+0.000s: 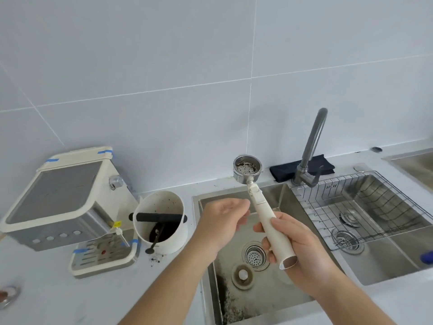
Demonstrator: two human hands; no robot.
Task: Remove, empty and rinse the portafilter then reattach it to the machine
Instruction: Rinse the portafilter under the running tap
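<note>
Holding: right hand wrapped around the lower end of the cream handle, fingers curled over it, thumb on top.
Portafilter: raised above the back edge of the left sink basin, handle slanting down toward the right hand, metal basket up and tilted toward the camera — dark coffee specks stuck to its inside.
Left hand: loosely cupped, fingers half bent, gripping nothing; fingertips just beside the upper part of the handle, contact too fine to tell.
Machine: cream and steel, on the bench at the left, blue tape on its corners and drip tray, well apart from the portafilter.
Knock box: white round bin just right of the machine, black bar across its mouth, dark grounds inside; a few spilled grounds on the bench in front.
Faucet: grey curved spout behind the divide between the basins, right of the basket, no water visible.
Right basin: wire rack sitting inside.
Dark cloth: folded on the bench behind the faucet.
</note>
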